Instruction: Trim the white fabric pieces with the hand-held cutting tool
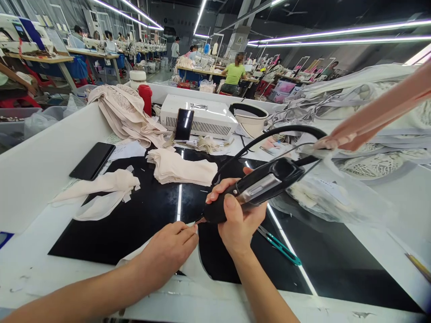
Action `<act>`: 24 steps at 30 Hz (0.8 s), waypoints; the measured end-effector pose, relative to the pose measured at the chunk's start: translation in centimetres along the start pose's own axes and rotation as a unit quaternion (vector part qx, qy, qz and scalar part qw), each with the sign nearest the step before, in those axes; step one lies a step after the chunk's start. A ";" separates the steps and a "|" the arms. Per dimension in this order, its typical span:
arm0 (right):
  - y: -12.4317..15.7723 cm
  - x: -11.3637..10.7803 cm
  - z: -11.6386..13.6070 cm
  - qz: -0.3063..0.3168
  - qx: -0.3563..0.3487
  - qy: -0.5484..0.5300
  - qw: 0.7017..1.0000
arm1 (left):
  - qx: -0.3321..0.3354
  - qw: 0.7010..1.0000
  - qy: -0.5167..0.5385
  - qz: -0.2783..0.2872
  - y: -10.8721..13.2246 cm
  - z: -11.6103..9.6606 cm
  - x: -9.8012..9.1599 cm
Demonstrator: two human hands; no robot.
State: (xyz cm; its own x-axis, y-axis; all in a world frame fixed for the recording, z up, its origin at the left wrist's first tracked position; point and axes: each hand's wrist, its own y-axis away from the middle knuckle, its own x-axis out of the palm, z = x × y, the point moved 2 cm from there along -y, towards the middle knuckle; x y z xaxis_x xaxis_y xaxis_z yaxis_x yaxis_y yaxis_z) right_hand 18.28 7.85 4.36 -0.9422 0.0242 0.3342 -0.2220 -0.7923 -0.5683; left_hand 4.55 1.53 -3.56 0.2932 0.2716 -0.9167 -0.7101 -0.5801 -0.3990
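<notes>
Your right hand (237, 224) is clamped round the black corded tool (256, 186), tip right beside your flat left hand (168, 253) pinning pale fabric (193, 268) at the mat's (134, 224) 6 o'clock, so I'd guess the cord (269, 133) snagging at 1 o'clock could jab your fingertips (191, 231).

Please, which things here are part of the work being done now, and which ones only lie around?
In use: right hand gripping the black corded tool; left hand pinching the pale fabric piece at the tool's tip; black mat under them.
Lying about: teal snips, folded fabric stack, black phone, red bottle, white machine.
</notes>
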 end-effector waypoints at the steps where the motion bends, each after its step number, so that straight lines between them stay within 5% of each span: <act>1: -0.1 -0.2 0.3 -0.008 -0.001 0.003 1.000 | -0.002 1.000 0.007 0.005 0.0 0.3 -0.1; 6: -0.1 -1.5 2.2 -0.037 -0.005 0.037 0.999 | -0.041 0.999 0.006 0.026 0.4 3.0 -0.2; 10: 0.8 -2.5 3.3 -0.037 -0.006 0.038 0.999 | -0.050 0.998 -0.016 -0.026 0.3 4.3 -0.8; 15: 2.0 -3.2 4.0 -0.035 -0.012 0.041 0.998 | 0.014 0.990 0.100 -0.093 -0.3 2.3 -2.3; 24: 2.9 -3.6 3.8 -0.042 -0.002 0.038 0.998 | 0.075 0.988 0.125 -0.050 -0.1 0.2 -1.5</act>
State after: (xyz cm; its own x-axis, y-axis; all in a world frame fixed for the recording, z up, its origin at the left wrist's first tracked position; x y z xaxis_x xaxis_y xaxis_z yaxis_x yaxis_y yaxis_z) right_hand 21.94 3.10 4.40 -0.9368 0.1369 0.3218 -0.3014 -0.7828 -0.5444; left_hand 4.04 1.31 -2.16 0.5019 0.1132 -0.8575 -0.7513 -0.4342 -0.4970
